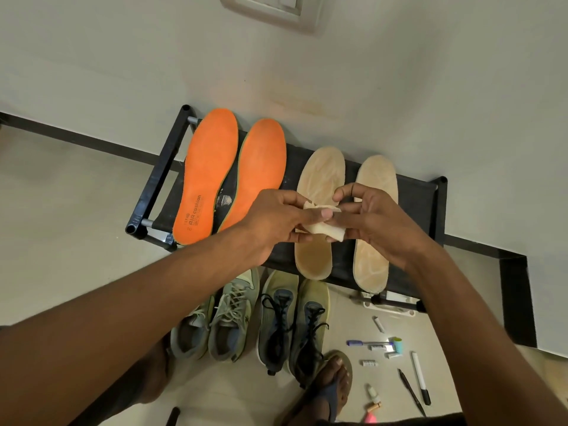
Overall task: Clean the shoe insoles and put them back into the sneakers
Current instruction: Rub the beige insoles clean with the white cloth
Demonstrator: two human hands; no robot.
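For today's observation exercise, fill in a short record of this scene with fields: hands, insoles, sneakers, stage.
hands: left hand and right hand both pinch a folded white wipe
insoles: two orange insoles, two beige insoles, all lying on the black rack
sneakers: two pairs on the floor in front of the rack
stage: no insole back in a sneaker yet

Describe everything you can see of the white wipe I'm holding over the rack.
The small off-white crumpled wipe looks like soft tissue or cloth, bunched and partly folded. One flap sticks up at its top left and a rounded fold hangs at its lower right. Both hands hold it in the air: the left hand pinches its left side, the right hand its right. It hangs above the left of two beige foam insoles, not visibly touching it.
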